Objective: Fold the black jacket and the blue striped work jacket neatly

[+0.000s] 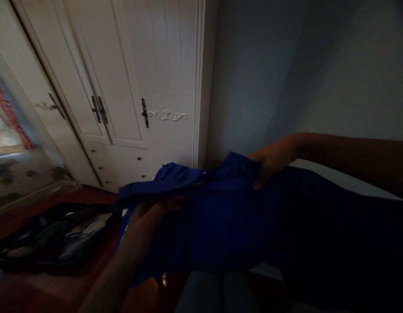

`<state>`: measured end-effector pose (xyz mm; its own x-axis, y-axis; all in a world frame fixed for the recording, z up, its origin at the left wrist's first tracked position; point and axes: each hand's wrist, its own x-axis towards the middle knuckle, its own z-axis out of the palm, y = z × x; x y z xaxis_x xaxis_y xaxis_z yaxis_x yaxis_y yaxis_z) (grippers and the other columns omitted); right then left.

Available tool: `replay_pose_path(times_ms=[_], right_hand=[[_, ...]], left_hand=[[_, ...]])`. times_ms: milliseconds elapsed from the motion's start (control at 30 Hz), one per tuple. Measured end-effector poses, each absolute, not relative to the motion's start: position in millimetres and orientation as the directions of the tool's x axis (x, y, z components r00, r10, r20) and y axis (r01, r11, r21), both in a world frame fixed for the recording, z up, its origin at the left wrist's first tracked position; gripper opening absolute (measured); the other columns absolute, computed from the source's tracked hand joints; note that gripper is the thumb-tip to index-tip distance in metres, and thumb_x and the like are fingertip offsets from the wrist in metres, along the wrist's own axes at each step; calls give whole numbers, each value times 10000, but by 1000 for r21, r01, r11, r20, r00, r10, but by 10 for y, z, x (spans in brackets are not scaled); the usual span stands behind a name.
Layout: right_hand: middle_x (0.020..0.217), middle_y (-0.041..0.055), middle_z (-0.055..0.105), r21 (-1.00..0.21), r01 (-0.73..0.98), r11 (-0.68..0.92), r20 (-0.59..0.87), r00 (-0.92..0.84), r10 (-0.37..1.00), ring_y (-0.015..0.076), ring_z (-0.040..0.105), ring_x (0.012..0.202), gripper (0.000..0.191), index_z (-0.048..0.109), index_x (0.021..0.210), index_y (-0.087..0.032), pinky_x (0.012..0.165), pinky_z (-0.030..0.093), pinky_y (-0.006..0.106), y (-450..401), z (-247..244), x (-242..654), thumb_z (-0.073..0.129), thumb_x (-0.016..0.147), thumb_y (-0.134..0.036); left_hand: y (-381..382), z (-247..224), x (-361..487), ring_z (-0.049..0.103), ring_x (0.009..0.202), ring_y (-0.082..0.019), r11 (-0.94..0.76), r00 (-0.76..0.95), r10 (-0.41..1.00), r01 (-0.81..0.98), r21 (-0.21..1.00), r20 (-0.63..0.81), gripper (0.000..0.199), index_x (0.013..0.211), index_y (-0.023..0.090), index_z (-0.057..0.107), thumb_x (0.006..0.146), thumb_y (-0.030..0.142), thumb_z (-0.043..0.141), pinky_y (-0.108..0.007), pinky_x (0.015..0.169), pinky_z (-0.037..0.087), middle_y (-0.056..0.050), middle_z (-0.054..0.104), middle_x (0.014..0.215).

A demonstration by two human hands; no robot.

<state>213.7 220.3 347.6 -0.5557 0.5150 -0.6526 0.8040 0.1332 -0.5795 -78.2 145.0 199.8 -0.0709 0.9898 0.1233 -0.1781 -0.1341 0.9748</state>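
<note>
A blue garment is spread in front of me over a white surface, its right part lost in shadow. Its exact kind is hard to tell in the dim light. My left hand grips a fold near the garment's left end, with some fingers hidden beneath the cloth. At the upper edge, my right hand is closed on the fabric, thumb on top. Between the hands the cloth is bunched and creased. A small bright green strip shows beside my left wrist.
An open black suitcase with things packed inside lies on the reddish wooden floor at left. A white wardrobe with dark handles stands ahead, beside a grey wall. White edges of the surface show under the garment. My legs are below.
</note>
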Motion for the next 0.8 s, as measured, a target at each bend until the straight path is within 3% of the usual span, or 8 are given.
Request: replay_pose_path(times_ms=[100,200,333,433,533,633,800], right_hand=[[1042,54,729,-573,819,20,-635,-460,621,207,693,950,432,711,1010,-133,875,565,312,3059,3242,2369,824,607,-243],[1030,61,729,-554,830,-65,-652,-385,653,222,696,927,484,705,989,-155,867,572,339,3832,2670,2623,854,546,-282],[1017,73,723,-444,887,-128,-750,-289,595,246,691,940,525,686,986,-155,848,567,382,4371,1680,2917,861,522,-328],[1035,77,720,-480,863,-156,-774,-333,538,236,683,974,533,679,991,-135,880,547,347,4493,1206,3075,854,529,-335],[1112,91,706,-563,821,-99,-720,-427,547,228,671,1011,547,673,1047,-131,911,528,314,4576,1102,3181,833,584,-374],[1188,111,675,-570,822,8,-656,-461,598,243,654,1057,597,657,1125,-139,900,531,310,4643,1221,3248,811,634,-441],[1371,136,555,-553,830,-79,-632,-356,689,287,583,1198,778,542,1336,-213,805,586,313,4478,1598,3444,722,701,-625]], left_hand=[[2271,1991,-611,671,1000,-237,-93,-107,992,-202,975,72,442,1105,116,586,721,316,672,-348,820,565,-122,650,1181],[3100,1801,-507,645,1082,-250,-5,-128,992,5,1000,6,560,1244,108,506,732,306,621,-332,815,552,-161,604,1263],[3575,1420,-539,582,1201,-304,16,6,1000,384,923,-20,552,1187,105,588,707,373,639,-417,1009,478,-175,593,1304],[3447,1230,-662,557,1241,-350,6,103,992,549,836,-76,592,1112,140,663,643,498,712,-472,1131,369,-166,623,1287],[3153,1155,-821,522,1289,-376,11,55,997,642,766,-61,657,1107,179,689,573,555,766,-470,1172,329,-148,616,1317],[2873,1118,-985,505,1315,-371,33,-42,999,719,694,-4,733,1199,190,659,601,607,738,-476,1194,300,-135,593,1355],[2517,932,-1253,531,1285,-380,211,-193,976,722,659,-101,802,1266,244,610,600,681,705,-527,1171,317,-112,616,1334]])
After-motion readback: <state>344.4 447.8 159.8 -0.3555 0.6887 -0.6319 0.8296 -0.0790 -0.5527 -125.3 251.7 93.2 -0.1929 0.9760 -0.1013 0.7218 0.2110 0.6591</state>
